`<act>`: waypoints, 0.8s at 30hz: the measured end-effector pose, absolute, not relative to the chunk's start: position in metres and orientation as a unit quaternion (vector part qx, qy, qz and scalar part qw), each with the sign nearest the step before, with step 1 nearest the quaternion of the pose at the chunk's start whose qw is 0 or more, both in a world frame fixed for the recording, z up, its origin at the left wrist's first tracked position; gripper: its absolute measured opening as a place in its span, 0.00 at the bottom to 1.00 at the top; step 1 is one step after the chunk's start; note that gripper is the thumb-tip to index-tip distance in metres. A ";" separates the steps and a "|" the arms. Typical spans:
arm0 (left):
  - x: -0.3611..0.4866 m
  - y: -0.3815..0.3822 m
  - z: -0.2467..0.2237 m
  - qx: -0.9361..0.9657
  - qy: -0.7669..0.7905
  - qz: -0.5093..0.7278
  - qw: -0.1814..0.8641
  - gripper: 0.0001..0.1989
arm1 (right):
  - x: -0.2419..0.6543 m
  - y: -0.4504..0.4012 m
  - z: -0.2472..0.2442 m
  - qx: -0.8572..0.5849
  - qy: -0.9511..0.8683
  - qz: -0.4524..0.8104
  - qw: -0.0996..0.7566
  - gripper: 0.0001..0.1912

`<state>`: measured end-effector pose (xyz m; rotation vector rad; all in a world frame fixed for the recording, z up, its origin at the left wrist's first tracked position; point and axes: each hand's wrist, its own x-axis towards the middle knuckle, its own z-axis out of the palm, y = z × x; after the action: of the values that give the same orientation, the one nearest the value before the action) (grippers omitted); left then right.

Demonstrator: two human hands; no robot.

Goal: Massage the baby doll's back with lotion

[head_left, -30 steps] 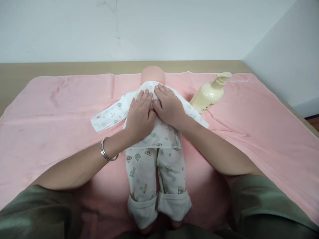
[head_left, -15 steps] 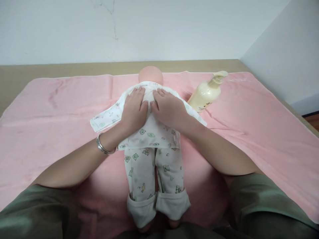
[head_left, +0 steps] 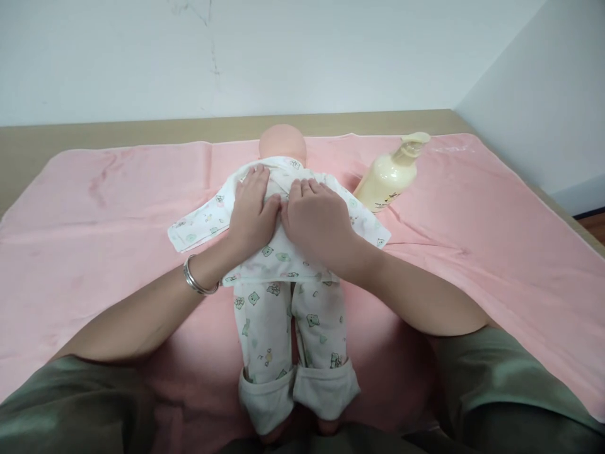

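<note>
Towel [head_left: 118,265]: pink, spread across most of the frame. Doll [head_left: 282,142]: centre, head at top, apparently face down. Shirt [head_left: 278,252]: white, printed, on the doll, centre. Trousers [head_left: 265,328]: matching, lower centre. Bottle [head_left: 391,176]: cream, upper right. Right hand [head_left: 319,217]: just slid slightly down the shirt, fingers together and more curled, shirt newly creased alongside; pressure seems to shift down the back; any pinch cannot be told. Left hand [head_left: 254,211]: flat on the shirt, fingers slightly apart, clasping nothing.
</note>
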<state>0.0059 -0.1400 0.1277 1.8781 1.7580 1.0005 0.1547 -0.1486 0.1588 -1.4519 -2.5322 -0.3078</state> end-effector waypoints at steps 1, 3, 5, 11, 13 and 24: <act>0.006 -0.140 0.127 0.672 0.623 0.355 0.184 0.31 | 0.154 -0.153 0.160 -0.494 -0.858 -0.105 0.097 0.26; 0.006 -0.141 0.126 0.679 0.616 0.359 0.175 0.31 | 0.154 -0.159 0.165 -0.497 -0.858 -0.096 0.089 0.25; 0.006 -0.143 0.125 0.682 0.610 0.366 0.171 0.30 | 0.155 -0.160 0.171 -0.495 -0.863 -0.074 0.074 0.21; 0.004 -0.142 0.122 0.682 0.605 0.376 0.165 0.28 | 0.156 -0.153 0.172 -0.464 -0.880 -0.069 0.070 0.18; 0.003 -0.140 0.120 0.680 0.604 0.381 0.164 0.28 | 0.154 -0.148 0.165 -0.479 -0.868 -0.073 0.107 0.20; 0.008 -0.142 0.125 0.674 0.619 0.368 0.164 0.28 | 0.155 -0.124 0.154 -0.504 -0.847 -0.017 0.168 0.21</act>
<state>0.0075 -0.1421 0.1253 1.9200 1.7646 1.0498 0.1548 -0.1242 0.1541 -1.4329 -2.4105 -0.0475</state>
